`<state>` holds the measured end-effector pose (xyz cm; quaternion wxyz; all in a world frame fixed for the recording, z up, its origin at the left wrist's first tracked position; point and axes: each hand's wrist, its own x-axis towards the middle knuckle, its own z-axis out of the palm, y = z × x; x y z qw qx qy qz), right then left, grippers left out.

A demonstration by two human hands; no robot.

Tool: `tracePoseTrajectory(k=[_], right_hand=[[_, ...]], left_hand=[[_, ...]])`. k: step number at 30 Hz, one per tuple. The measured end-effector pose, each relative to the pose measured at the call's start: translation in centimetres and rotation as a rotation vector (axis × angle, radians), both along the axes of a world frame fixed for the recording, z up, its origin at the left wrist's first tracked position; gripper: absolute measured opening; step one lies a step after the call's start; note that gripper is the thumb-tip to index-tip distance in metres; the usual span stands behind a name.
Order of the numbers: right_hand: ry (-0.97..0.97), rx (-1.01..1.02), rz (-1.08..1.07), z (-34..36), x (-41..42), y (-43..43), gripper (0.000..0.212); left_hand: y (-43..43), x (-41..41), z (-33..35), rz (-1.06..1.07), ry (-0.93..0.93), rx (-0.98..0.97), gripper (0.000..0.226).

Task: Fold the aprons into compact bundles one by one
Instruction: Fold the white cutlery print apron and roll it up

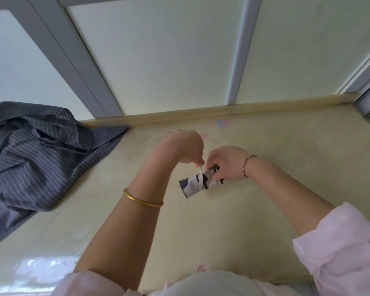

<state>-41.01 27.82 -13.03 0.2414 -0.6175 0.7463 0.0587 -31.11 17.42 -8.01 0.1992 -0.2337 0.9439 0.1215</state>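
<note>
Fingers of the right hand (226, 162), just right of frame centre, curled round one end of a small rolled apron bundle (198, 184), gripping it against the table (286, 146). Thin beaded bracelet (247, 165) round that wrist, pale pink sleeve (342, 244) pushed up the forearm toward the lower right corner. Left hand (185, 147) immediately to the left, knuckles up, thumb and fingertips pinched on a thin white tie string (200, 178) that drops from the pinch and loops across the middle of the bundle. Gold bangle (142, 199) lower down on the left forearm, which runs toward the bottom centre of the frame. Bundle itself white with dark navy patches, lying slightly tilted, its free end pointing to the lower left, sitting at the centre of the frame between and just below the two hands. Around it, pale yellowish tabletop, glossy with reflected light in the lower left corner. Small faint pink and blue marking (223, 123) on the surface above the hands, near the raised back edge. Grey pinstriped apron (36, 159) heaped loose and crumpled at the left edge of the frame, well apart from the bundle, one corner reaching toward the back edge. Pale wall panels with grey frames (238, 50) filling the upper half.
</note>
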Motion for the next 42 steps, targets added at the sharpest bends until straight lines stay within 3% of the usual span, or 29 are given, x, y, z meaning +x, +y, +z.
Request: tracePoseTrajectory(k=[4, 6, 9, 11, 12, 16, 19, 22, 25, 27, 29, 32, 34, 38, 42], right_hand=[[-0.222, -0.024, 0.014, -0.7, -0.4, 0.4, 0.005], [-0.382, -0.058, -0.040, -0.8, -0.8, 0.9, 0.016], [-0.651, -0.149, -0.193, -0.9, -1.2, 1.5, 0.034], [-0.812, -0.236, -0.338, -1.3, -1.6, 1.7, 0.028], [-0.883, -0.260, -0.410, -1.5, -1.7, 1.8, 0.024], [-1.151, -0.278, -0.817, -3.3, -2.2, 1.9, 0.016], [-1.077, -0.209, -1.033, -5.0, -2.2, 2.1, 0.004], [-1.044, -0.104, -1.103, -7.0, -1.3, 2.3, 0.008], [-0.994, -0.037, -1.080, -8.2, 0.2, 2.3, 0.012], [-0.909, 0.002, -0.989, -8.9, 1.0, 2.4, 0.019], [-0.839, 0.031, -0.896, -9.4, 1.6, 2.5, 0.020], [-0.942, 0.016, -0.873, -9.6, 1.8, 2.9, 0.016], [-0.994, 0.007, -0.896, -9.1, 1.2, 3.4, 0.017], [-0.770, -0.086, -0.932, -7.7, -0.7, 4.1, 0.012], [-0.875, -0.220, -0.952, -6.5, -0.9, 3.5, 0.019]], left_hand=[[-1.2, 0.3, -1.5, 0.034, 0.036, 0.280, 0.018], [-1.5, 0.9, -3.1, 0.113, 0.038, 0.475, 0.018], [-2.1, 2.6, -6.2, 0.352, 0.151, 0.951, 0.015], [-2.2, 3.6, -8.2, 0.592, 0.292, 1.299, 0.014], [-2.1, 4.0, -8.8, 0.683, 0.337, 1.373, 0.021], [-1.1, 4.6, -9.6, 0.795, 0.313, 1.285, 0.026], [-0.4, 5.0, -8.5, 0.700, 0.171, 0.960, 0.027], [0.9, 4.6, -6.6, 0.446, 0.048, 0.699, 0.027], [2.1, 3.5, -6.5, 0.289, 0.199, 0.481, 0.027], [3.0, 2.7, -7.5, 0.346, 0.356, 0.546, 0.023], [4.1, 2.2, -8.8, 0.518, 0.437, 0.749, 0.021], [5.1, 2.2, -10.9, 0.684, 0.503, 1.006, 0.029], [5.3, 2.0, -11.9, 0.738, 0.504, 1.068, 0.035], [5.5, 1.4, -13.5, 0.570, 0.414, 0.836, 0.033], [5.7, 0.9, -14.2, 0.500, 0.422, 0.748, 0.004]])
